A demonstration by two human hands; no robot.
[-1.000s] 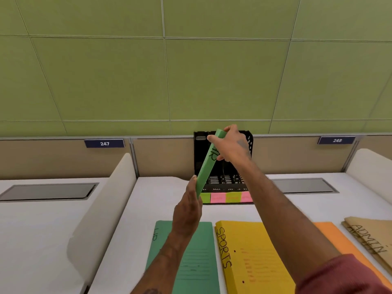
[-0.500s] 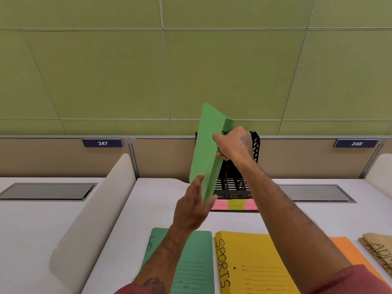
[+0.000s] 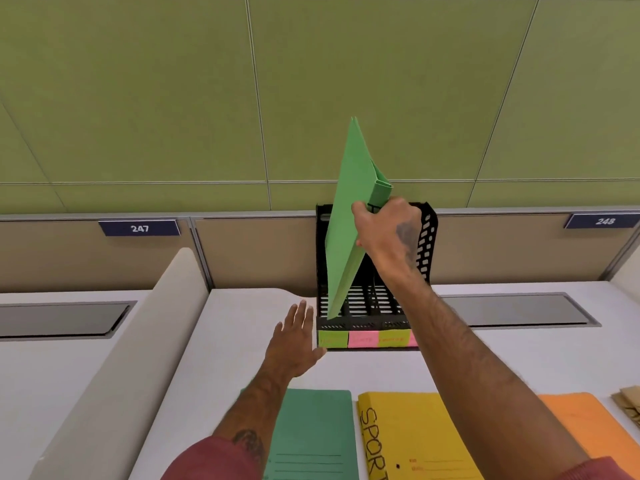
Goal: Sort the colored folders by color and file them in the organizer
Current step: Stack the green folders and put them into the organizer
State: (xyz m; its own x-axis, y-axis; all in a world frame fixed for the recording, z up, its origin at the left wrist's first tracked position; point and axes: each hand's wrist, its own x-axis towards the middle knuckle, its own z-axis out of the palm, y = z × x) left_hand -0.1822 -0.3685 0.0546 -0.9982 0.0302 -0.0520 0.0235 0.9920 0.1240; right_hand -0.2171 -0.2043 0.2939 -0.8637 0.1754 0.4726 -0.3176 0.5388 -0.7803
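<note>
My right hand (image 3: 388, 233) grips a light green folder (image 3: 349, 216) by its spine near the top. The folder stands tilted, its lower corner inside the leftmost slot of the black organizer (image 3: 427, 237) at the back of the desk. Colored labels (image 3: 367, 338), green, pink and yellow, run along the organizer's front. My left hand (image 3: 294, 344) hovers open just left of the organizer's front corner, off the folder. A darker green folder (image 3: 311, 434), a yellow folder (image 3: 415, 441) marked SPORTS and an orange folder (image 3: 588, 431) lie flat on the near desk.
A brown folder (image 3: 628, 407) shows at the right edge. A curved white divider (image 3: 121, 358) rises on the left of the desk (image 3: 225, 341). Grey hatches (image 3: 519, 311) are set into the desktops. Number plates 247 (image 3: 139, 227) and 248 sit on the back panel.
The light green folder has swung upright and its lower corner has gone down into the organizer's left slot. My left hand has let go of it and dropped away, fingers spread.
</note>
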